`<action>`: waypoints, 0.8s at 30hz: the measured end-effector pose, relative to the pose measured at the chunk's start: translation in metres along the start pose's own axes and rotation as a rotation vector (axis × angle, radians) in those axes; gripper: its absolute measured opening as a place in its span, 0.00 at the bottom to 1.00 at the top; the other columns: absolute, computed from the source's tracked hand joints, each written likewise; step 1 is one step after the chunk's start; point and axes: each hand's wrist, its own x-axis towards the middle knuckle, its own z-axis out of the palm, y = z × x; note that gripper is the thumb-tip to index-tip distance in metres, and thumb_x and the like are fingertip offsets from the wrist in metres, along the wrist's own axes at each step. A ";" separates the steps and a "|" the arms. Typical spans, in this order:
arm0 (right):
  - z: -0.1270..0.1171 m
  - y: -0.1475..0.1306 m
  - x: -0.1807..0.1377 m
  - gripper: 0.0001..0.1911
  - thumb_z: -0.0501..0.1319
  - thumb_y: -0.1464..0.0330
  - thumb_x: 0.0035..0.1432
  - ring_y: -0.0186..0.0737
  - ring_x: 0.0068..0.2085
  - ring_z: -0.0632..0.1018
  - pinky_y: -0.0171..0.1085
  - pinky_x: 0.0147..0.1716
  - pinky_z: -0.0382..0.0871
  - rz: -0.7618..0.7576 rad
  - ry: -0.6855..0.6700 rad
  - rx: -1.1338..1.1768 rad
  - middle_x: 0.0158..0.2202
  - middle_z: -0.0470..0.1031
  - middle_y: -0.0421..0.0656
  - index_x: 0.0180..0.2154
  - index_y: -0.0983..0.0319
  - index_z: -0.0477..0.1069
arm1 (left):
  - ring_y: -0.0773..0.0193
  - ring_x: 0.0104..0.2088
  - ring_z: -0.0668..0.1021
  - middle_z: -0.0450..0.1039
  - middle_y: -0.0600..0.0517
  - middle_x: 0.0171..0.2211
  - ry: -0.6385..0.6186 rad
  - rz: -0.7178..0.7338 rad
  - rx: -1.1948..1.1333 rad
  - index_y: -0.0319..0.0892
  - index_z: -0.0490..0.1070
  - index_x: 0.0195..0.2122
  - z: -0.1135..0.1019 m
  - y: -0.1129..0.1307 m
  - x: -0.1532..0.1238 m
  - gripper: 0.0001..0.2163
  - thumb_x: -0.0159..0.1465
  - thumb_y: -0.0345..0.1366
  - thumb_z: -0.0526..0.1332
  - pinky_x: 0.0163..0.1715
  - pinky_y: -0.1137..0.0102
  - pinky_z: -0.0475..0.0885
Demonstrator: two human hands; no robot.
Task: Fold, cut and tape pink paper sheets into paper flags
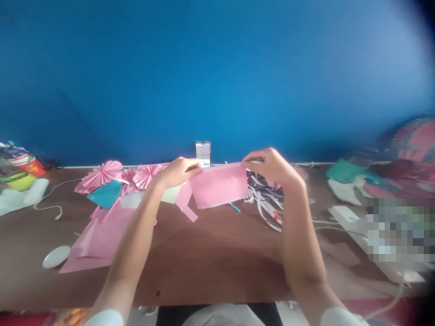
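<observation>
- Head view: my left hand (pixel 178 171) and right hand (pixel 272 166) each pinch a top corner of the one rectangular pink paper sheet (pixel 219 185). Their fingers are closed on it, and it hangs just above the brown wooden table (pixel 217 253).
- To my mind, level pinches and a taut top edge suit this hold best.
- I count three pleated pink paper rosettes (pixel 102 174), one teal paper piece (pixel 106 194) and one tangle of white paper strips (pixel 265 201).

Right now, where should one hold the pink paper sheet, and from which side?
Probably by its two upper corners, one from each side: the pink paper sheet is thin and hangs flat, and the left hand and right hand pinch its top edge there.
</observation>
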 end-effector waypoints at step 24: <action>-0.004 0.007 0.001 0.15 0.60 0.60 0.54 0.38 0.23 0.73 0.34 0.21 0.61 0.000 0.065 -0.021 0.20 0.72 0.42 0.35 0.62 0.80 | 0.69 0.27 0.66 0.67 0.54 0.27 -0.072 0.134 -0.066 0.39 0.70 0.32 0.009 0.004 0.006 0.12 0.67 0.42 0.55 0.29 0.72 0.59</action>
